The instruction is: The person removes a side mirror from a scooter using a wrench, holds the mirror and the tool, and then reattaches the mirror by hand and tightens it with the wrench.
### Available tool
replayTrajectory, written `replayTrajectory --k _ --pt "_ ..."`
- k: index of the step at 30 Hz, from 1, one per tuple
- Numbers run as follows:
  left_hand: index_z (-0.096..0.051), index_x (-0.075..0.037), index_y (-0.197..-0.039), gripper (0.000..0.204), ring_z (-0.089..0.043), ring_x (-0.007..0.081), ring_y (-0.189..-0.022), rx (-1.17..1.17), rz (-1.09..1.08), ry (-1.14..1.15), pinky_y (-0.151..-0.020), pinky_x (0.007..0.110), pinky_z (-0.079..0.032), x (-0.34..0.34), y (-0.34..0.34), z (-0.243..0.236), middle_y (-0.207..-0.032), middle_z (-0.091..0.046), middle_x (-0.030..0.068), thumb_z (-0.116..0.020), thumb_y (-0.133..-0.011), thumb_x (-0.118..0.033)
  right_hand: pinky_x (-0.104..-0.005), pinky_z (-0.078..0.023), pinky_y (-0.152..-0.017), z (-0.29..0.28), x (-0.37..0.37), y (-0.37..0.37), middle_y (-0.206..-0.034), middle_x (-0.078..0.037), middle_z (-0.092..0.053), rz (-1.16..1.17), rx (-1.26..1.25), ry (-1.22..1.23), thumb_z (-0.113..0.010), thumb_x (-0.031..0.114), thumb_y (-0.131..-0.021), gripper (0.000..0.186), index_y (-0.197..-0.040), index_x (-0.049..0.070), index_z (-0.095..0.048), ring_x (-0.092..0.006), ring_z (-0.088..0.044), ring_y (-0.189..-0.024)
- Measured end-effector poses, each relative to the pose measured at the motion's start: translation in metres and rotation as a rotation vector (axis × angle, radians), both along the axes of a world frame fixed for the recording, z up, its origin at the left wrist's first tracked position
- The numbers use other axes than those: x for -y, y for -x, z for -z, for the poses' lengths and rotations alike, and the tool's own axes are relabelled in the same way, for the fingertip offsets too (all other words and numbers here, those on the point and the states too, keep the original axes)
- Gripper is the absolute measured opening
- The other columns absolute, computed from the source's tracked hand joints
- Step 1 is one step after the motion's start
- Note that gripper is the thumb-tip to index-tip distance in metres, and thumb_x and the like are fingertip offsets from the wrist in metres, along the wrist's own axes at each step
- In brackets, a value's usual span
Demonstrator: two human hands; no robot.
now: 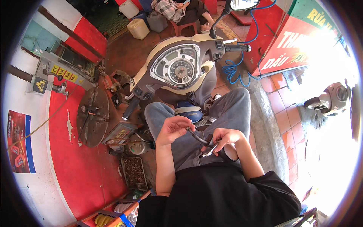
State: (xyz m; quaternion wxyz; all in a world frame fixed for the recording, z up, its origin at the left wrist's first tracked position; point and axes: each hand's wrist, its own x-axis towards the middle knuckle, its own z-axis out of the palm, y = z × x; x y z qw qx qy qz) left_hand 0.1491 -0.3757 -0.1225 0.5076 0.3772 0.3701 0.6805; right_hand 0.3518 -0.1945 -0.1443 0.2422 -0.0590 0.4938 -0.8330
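I sit astride a brown and cream scooter with a round dash, its handlebar in front of me. Above my lap, my left hand pinches the end of a black curved stalk, apparently a mirror stem with its head partly hidden by my right hand. My right hand is closed on a silver tool, perhaps a wrench, and is against the stalk's lower part. A blue helmet lies on the footboard between my knees. A mirror stands on the right handlebar.
At left are a tyre machine, a red-and-white wall and a metal tray. A person sits on a red stool behind jerrycans. At right are a coiled blue hose, a red sign and another scooter.
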Motion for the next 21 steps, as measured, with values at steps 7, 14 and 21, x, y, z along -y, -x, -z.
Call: replayTrajectory --k 7,14,21 --pt "-0.058 0.004 -0.12 0.049 -0.067 0.0272 -0.099 0.009 0.07 -0.092 -0.087 0.038 -0.051 -0.005 0.006 0.014 -0.106 -0.069 0.0177 -0.076 -0.082 -0.022 -0.0257 -0.046 -0.084 -0.009 -0.004 0.0 -0.072 -0.014 -0.069 -0.058 0.07 -0.061 -0.069 0.005 -0.081 0.019 -0.069 -0.008 -0.065 -0.0265 -0.058 -0.121" --pt "-0.053 0.005 -0.127 0.06 -0.068 0.0305 -0.098 0.084 0.019 -0.051 -0.088 0.039 -0.05 -0.001 0.0 0.004 -0.109 -0.069 0.0199 -0.077 -0.077 -0.018 -0.0269 -0.045 -0.07 -0.01 0.0 -0.002 -0.072 -0.015 -0.069 0.016 0.017 -0.03 -0.07 0.007 -0.081 0.02 -0.069 -0.007 -0.064 -0.0219 -0.068 -0.094" --pt "-0.053 0.004 -0.127 0.058 -0.068 0.0306 -0.096 0.108 0.147 -0.125 -0.088 0.035 -0.051 0.001 0.021 0.028 -0.1 -0.07 0.017 -0.075 -0.076 -0.016 -0.0276 -0.046 -0.075 0.001 -0.003 -0.001 -0.074 -0.017 -0.07 -0.086 0.013 -0.091 -0.07 0.006 -0.081 0.02 -0.069 -0.008 -0.064 -0.0238 -0.063 -0.11"
